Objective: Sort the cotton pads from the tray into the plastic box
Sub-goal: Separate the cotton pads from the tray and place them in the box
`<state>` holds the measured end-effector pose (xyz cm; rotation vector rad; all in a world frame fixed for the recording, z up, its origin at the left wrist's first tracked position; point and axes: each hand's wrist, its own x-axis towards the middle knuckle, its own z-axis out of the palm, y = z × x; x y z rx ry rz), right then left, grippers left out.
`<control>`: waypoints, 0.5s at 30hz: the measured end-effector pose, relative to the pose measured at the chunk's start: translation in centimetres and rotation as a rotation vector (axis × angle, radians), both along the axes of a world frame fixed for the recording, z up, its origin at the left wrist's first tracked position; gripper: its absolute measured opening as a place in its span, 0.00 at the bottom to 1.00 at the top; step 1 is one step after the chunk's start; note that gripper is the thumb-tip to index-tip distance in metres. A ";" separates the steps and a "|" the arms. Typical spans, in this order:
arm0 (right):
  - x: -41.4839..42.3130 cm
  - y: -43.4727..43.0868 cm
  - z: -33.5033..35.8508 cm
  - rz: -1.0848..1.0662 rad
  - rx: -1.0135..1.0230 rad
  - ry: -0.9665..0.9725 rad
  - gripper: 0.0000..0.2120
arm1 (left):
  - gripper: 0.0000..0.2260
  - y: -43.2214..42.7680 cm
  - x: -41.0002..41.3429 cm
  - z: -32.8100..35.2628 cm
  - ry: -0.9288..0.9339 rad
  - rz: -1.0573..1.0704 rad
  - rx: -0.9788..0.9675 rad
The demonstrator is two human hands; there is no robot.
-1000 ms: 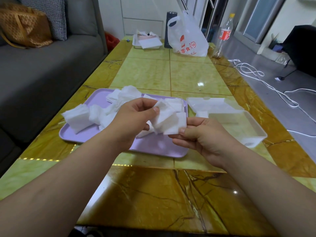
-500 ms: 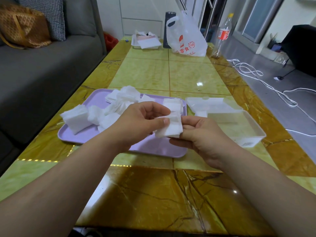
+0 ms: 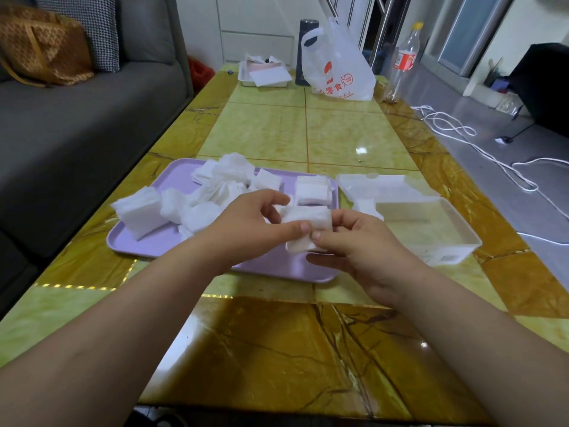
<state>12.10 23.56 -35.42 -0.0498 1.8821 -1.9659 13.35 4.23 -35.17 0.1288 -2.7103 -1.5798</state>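
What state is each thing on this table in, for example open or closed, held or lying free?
Lilac plastic tray: lies flat, loose pads heaped on it.
Small stack of white square cotton pads: held up by both hands.
Left hand: pinches the stack.
Right hand: pinches the stack.
Clear plastic box: lid open, nearly empty.
Clear plastic bottle with yellow cap: upright, capped.

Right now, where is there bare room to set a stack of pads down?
Bare: the near strip of the tray below the loose pads; most of the plastic box, right of its few pads; the table between tray and plastic bag. Crowded: the tray's far half.
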 end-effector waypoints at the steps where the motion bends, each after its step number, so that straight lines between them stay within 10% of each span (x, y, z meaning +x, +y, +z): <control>1: 0.0 -0.1 -0.1 0.010 0.001 -0.008 0.09 | 0.19 -0.2 0.1 -0.1 -0.053 -0.048 0.026; 15: 0.6 -1.4 -1.7 0.084 0.492 0.278 0.30 | 0.11 0.6 1.2 -1.8 0.014 -0.125 -0.290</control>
